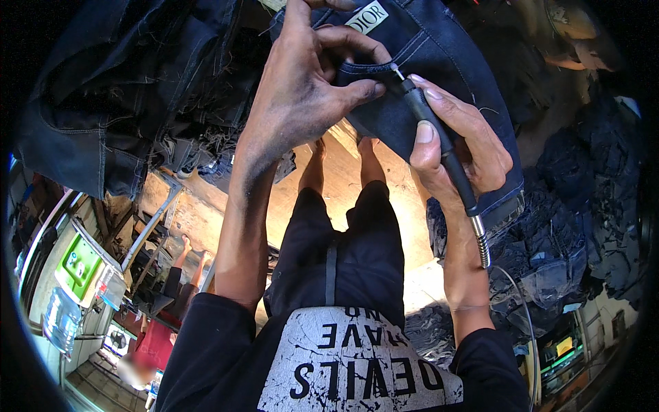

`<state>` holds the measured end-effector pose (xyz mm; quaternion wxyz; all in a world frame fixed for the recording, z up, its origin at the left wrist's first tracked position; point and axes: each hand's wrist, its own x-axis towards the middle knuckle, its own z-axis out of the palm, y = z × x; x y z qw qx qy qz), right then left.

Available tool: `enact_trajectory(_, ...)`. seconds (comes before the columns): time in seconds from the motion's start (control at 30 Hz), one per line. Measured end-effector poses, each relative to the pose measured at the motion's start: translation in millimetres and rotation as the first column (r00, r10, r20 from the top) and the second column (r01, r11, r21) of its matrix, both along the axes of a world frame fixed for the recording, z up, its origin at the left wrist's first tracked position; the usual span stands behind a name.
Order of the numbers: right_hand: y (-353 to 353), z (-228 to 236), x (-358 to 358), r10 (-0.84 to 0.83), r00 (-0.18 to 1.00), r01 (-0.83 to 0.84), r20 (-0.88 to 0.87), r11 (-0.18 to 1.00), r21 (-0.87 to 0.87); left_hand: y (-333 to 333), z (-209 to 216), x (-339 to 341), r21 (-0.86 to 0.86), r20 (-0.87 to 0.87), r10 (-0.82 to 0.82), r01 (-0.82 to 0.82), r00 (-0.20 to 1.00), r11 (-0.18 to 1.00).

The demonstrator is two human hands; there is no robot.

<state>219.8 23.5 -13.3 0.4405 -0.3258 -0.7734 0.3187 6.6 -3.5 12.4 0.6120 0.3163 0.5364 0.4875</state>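
Note:
A pair of dark blue denim jeans (449,58) hangs in front of me, with light stitching and a white label patch (368,18) near the top. My left hand (295,89) is curled at the curved pocket edge (367,68). Its index finger lies against that edge, the thumb stands a little apart, and the other fingers are partly hidden. In my right hand (470,141) is a black handheld rotary tool (429,113), gripped like a pen. The tool's thin metal tip meets the pocket seam beside my left index finger. A spring-sleeved cable runs from its lower end.
More dark denim garments (75,103) hang at the left. Heaps of dark denim (535,226) lie at the right. The tool's cable (525,309) trails down past my right arm. Another person (152,347) is at the lower left, near a green tray (79,264).

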Motion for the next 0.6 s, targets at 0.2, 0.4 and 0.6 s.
enact_trajectory(0.2,0,0,0,-0.007,1.0,0.007,0.016,1.0,0.007,3,9,4,-0.038,-0.002,0.032,-0.032,0.999,0.999)
enact_trajectory(0.4,-3,5,4,-0.034,0.997,0.036,0.063,0.999,-0.036,2,9,8,-0.031,-0.055,0.031,-0.033,0.998,0.999)
enact_trajectory(0.6,-4,11,6,0.021,0.991,-0.012,0.135,0.998,-0.066,0,7,5,-0.055,-0.073,0.025,-0.029,0.997,0.998)
